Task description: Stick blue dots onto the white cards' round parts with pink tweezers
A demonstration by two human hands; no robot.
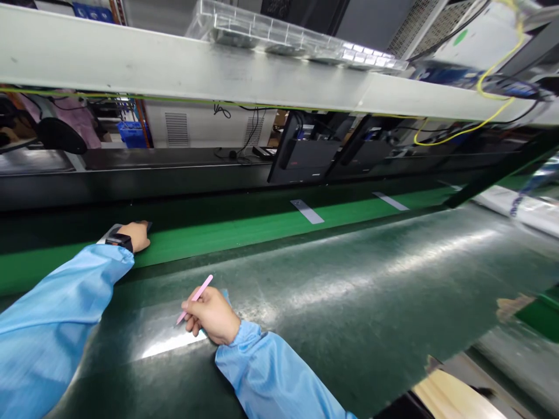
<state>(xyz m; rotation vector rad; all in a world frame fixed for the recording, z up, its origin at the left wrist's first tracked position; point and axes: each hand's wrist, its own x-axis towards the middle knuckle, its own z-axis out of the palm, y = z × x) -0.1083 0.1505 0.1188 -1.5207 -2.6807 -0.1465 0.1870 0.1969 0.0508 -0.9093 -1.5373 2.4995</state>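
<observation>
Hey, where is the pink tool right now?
In the head view, left of centre, the pink tool is held in the right hand above the shiny dark mat, nearer than the green belt.

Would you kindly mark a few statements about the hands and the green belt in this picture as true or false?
1. The right hand holds a slim pink tool. True.
2. The left hand rests on the dark mat in front of the person. False: it reaches out onto the green belt.
3. Two pale strips lie on the green belt. True.
4. Both sleeves are white. False: the sleeves are light blue.
5. Clear trays sit on the upper shelf. True.
</observation>
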